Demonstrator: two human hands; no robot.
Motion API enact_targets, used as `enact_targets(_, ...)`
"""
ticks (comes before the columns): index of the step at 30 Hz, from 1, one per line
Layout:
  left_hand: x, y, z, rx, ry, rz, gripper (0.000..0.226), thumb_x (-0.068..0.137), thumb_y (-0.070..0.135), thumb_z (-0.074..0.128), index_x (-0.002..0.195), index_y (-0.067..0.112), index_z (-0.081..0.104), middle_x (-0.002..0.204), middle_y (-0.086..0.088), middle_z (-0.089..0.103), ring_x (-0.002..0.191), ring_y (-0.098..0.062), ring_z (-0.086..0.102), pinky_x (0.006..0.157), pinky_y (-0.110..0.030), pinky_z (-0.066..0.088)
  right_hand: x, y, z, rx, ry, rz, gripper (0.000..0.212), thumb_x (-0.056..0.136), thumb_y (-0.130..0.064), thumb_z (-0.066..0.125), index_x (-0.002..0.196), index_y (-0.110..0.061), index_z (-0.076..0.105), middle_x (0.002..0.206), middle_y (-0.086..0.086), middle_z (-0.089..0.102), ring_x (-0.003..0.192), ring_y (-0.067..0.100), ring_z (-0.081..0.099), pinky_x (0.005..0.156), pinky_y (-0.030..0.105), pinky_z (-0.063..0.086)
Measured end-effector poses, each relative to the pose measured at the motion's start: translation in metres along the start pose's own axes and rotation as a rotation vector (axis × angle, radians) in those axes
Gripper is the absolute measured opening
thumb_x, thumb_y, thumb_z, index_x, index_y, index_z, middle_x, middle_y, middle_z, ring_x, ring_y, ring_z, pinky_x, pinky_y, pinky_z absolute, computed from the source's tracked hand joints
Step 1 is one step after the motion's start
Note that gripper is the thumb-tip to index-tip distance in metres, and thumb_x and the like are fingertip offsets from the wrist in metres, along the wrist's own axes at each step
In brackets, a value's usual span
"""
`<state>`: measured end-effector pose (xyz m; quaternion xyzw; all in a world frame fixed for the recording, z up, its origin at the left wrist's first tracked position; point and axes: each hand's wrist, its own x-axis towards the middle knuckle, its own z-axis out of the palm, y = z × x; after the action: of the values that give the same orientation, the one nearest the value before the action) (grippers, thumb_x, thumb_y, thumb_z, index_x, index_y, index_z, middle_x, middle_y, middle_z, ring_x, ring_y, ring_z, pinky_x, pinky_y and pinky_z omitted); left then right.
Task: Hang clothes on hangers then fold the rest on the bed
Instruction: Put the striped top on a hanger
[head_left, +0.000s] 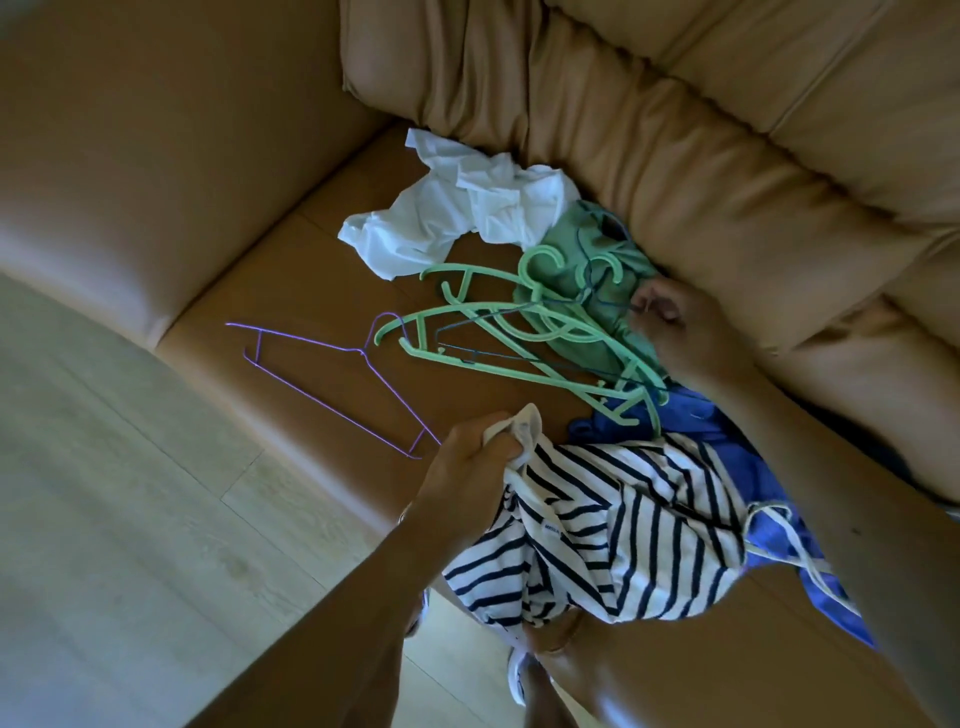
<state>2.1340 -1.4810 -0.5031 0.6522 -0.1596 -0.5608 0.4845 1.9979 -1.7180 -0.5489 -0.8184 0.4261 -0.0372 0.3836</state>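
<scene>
Left hand (475, 449) grips a white edge of the striped shirt (613, 525), bunched at the front of the sofa seat (291, 270). Right hand (672, 317) is further back, fingers curled and pinching the blue wire hanger (498, 354), which is tangled in the green plastic hangers (511, 325). Those lie over a green garment (589, 241) and a blue garment (696, 413), with a white garment (457, 213) behind them and a purple wire hanger (322, 374) alone to the left.
</scene>
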Motion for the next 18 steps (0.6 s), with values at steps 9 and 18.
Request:
enact_targets(9,-0.053,0.090,0.050,0.131,0.054,0.000,0.031,0.092,0.010,0.052,0.068,-0.007,0.060,0.061,-0.011,0.051,0.062,-0.015,0.048,0.063,-0.028,0.038,-0.136,-0.034,-0.133,-0.077,0.216,-0.014,0.044,0.099,-0.047,0.045,0.060,-0.027,0.044,0.049,0.002,0.047,0.048,0.017,0.049,0.052,0.038,0.034)
enact_targets(18,-0.143,0.237,0.119,0.362,0.037,0.195,0.025,0.084,0.019,0.057,0.063,0.013,0.046,0.063,0.002,0.039,0.058,-0.007,0.040,0.062,-0.029,0.033,-0.263,-0.078,-0.273,0.076,0.360,-0.012,0.022,0.101,-0.016,0.052,0.079,-0.019,0.054,0.062,-0.012,0.048,0.058,0.002,0.041,0.059,0.018,0.032)
